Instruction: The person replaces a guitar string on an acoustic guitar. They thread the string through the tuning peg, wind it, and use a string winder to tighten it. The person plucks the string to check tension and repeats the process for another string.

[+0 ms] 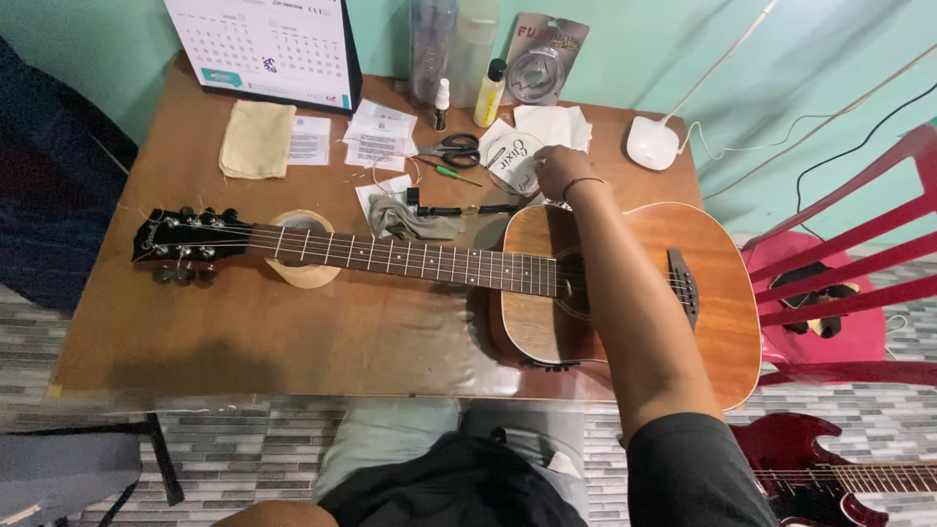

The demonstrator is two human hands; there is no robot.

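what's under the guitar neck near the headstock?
A roll of tan tape lies flat on the wooden table under the guitar neck, propping it. The ring's top and bottom edges show; its middle is covered by the neck, so the contact can't be seen.

The guitar (673, 283) is glossy brown wood with shiny metal tuning pegs (185, 275) at its dark head, and it lies on a smooth, faintly worn wooden table (244, 332). Beside the right hand (561, 171) sit white paper packets (532, 141), while a matt yellow cloth (257, 139) lies folded further off. The scissors (454, 149) have black plastic handles and metal blades.
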